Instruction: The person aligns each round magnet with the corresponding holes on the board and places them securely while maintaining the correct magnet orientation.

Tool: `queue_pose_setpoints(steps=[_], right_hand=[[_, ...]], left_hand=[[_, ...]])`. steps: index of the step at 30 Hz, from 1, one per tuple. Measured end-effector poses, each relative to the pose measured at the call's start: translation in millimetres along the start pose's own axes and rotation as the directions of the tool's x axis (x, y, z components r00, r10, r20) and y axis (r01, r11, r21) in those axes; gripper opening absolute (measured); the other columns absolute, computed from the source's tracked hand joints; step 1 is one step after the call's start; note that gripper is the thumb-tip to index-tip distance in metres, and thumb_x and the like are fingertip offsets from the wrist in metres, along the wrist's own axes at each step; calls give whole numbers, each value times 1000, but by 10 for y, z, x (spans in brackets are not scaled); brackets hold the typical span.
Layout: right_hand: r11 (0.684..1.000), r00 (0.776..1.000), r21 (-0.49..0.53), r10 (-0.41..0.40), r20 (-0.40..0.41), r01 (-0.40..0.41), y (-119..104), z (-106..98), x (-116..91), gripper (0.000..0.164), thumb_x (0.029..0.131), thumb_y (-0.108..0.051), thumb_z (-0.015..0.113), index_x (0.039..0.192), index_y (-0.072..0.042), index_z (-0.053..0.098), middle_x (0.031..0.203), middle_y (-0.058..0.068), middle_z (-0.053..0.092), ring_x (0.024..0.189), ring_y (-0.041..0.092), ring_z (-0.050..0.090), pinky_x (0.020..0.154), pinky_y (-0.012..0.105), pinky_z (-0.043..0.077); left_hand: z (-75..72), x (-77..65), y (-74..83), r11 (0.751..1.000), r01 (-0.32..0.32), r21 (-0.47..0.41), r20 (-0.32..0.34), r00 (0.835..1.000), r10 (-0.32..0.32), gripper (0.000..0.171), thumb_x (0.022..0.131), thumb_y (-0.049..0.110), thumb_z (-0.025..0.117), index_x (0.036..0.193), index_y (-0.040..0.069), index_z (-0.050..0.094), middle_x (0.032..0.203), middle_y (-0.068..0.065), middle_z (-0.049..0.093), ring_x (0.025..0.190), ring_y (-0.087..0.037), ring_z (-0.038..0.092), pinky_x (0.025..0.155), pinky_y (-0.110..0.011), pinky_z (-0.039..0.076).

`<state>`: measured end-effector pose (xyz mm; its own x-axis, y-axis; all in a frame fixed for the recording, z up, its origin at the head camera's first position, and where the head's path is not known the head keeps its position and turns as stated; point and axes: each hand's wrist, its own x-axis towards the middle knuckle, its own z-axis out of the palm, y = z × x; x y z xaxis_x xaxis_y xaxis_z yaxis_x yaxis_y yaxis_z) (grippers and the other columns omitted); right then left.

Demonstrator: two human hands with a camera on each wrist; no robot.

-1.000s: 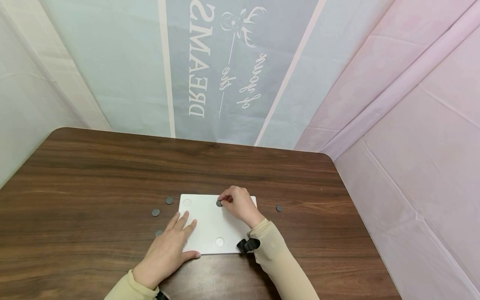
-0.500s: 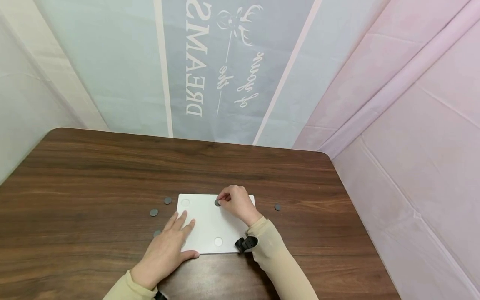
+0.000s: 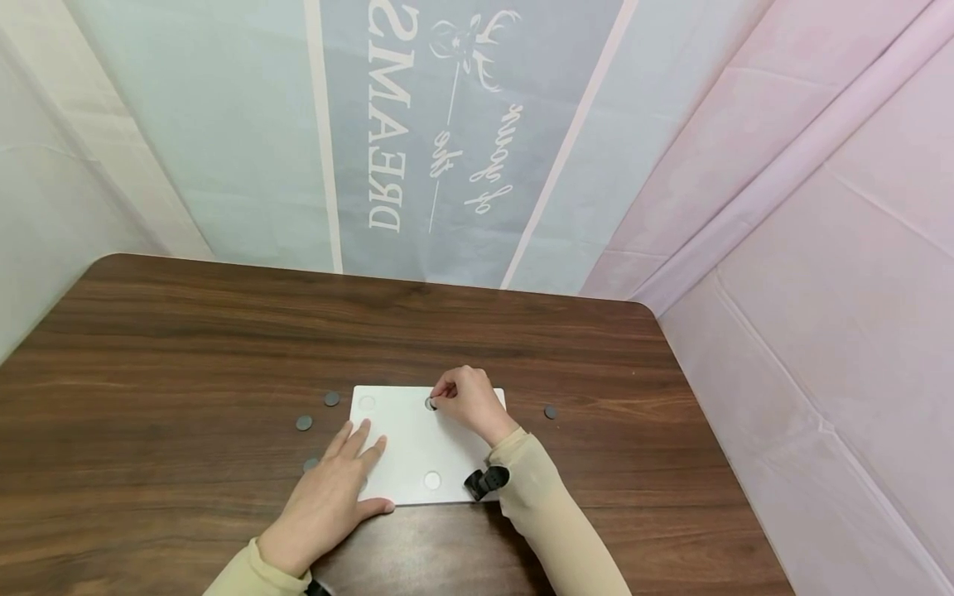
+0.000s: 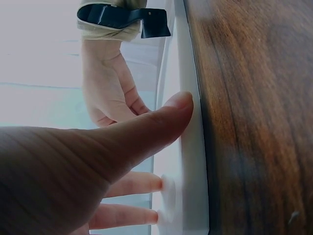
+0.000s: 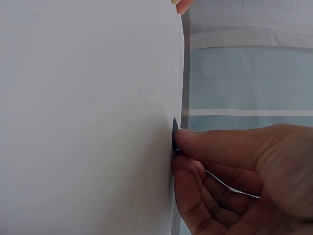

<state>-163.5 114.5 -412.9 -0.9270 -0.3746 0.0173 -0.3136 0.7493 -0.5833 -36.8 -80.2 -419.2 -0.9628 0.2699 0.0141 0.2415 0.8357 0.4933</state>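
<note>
A white rectangular board (image 3: pixel 417 447) with shallow round recesses lies on the table. My left hand (image 3: pixel 328 492) rests on its left end with fingers spread, and the thumb (image 4: pixel 168 117) lies along the front edge. Between thumb and fingertips, my right hand (image 3: pixel 473 404) pinches a small dark grey disc (image 5: pixel 175 132) at the round recess near the middle of the board's far edge. The disc stands tilted there, mostly covered by the fingers. Two recesses show unfilled: one at the far left corner (image 3: pixel 368 402), another at the front middle (image 3: pixel 432 480).
Left of the board lie more grey discs: one (image 3: pixel 331 399) by the far corner, one (image 3: pixel 304 423) nearer, and one (image 3: pixel 310 465) partly hidden by the left hand. A single disc (image 3: pixel 550 411) lies to the right. Fabric walls surround the wooden table (image 3: pixel 224 348).
The disc in my right hand has tipped from showing its dark face to nearly edge-on, uncovering part of the recess. My left hand stays put on the board. The head view shifted slightly.
</note>
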Motion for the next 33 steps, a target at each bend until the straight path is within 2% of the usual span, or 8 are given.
queue_pose_setpoints(steps=[10,24,33], right_hand=[[1000,999,10,4,42,-4,9,-13,1,6,79,0,73,76,-6,72,70,2,67,62,4,53,58,17,45],[999,999,-4,-40,34,40,19,-47,-75,6,85,-7,71,80,-7,69,74,2,64,66,8,56,61,19,46],[999,998,-22,-50,28,50,38,-81,-123,4,85,-3,68,86,-5,71,82,6,64,73,14,61,65,20,49]], left_hand=[[-3,-3,6,1000,4,-3,6,1000,-3,73,68,35,84,127,0,60,143,-25,45,134,-45,37,75,-53,54],[0,-1,11,1000,3,0,4,1000,-3,73,68,35,84,127,0,61,142,-25,46,134,-45,38,73,-54,54],[8,4,7,1000,1,6,-3,1000,-1,73,67,36,85,126,0,61,142,-25,46,134,-44,38,73,-54,54]])
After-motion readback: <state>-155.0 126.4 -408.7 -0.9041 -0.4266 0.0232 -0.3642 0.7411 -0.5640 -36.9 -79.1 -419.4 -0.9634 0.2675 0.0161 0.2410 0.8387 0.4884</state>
